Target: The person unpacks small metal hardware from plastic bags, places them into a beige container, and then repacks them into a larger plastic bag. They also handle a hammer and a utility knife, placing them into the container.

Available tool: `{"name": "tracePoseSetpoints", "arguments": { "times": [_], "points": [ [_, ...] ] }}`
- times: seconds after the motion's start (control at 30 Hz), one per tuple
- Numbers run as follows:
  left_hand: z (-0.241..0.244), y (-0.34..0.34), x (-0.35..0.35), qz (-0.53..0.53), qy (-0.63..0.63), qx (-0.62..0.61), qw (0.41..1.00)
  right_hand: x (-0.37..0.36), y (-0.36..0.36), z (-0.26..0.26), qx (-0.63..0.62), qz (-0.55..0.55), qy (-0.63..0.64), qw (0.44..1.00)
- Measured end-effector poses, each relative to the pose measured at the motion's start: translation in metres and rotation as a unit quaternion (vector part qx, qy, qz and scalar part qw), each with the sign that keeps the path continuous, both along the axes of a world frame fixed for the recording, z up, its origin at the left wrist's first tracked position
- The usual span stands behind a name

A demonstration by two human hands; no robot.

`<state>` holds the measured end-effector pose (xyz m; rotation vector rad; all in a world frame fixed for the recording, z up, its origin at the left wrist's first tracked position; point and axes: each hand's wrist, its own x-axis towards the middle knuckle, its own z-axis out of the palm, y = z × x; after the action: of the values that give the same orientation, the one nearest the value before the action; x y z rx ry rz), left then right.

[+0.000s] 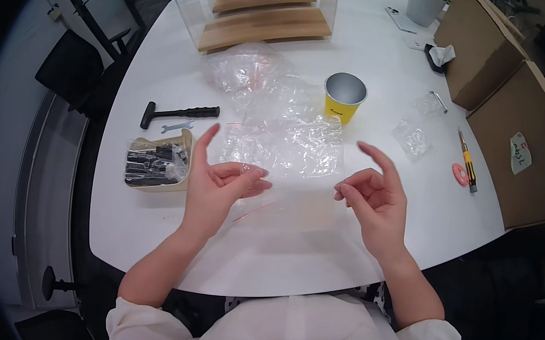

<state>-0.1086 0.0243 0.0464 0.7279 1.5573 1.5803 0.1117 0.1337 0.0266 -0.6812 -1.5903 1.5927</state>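
Clear plastic bags [286,141] lie crumpled across the middle of the white table [260,266]. My left hand [227,182] pinches the near left part of this plastic between thumb and fingers, its index finger raised. On the other side, my right hand [374,199] has thumb and fingertips together at the plastic's right corner, index finger extended. Between and below the hands hangs a transparent sheet with a red seal line [255,211]; its exact outline is hard to make out. Just beyond the plastic stands a yellow cup [341,109] with a grey inside.
Left of my left hand are a beige bin [156,188] of wrapped black parts, a wrench [177,127] and a black hammer [182,111]. A tiered wood-and-acrylic stand [270,28] is at the back. Rightward lie a screwdriver [467,159], small bags [413,138] and cardboard [523,151].
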Motion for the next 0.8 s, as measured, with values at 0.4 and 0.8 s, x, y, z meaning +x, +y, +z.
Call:
{"name": "tracePoseSetpoints", "arguments": {
  "times": [0.4, 0.8],
  "points": [
    [-0.006, -0.016, 0.009, -0.136, 0.419, 0.048, 0.896, 0.023, 0.001, -0.007, 0.350, 0.000, -0.235, 0.907],
    [-0.018, 0.063, -0.039, 0.037, 0.734, 0.056, 0.675, 0.011, 0.033, -0.002, -0.131, -0.027, -0.053, 0.990]
  ]
}}
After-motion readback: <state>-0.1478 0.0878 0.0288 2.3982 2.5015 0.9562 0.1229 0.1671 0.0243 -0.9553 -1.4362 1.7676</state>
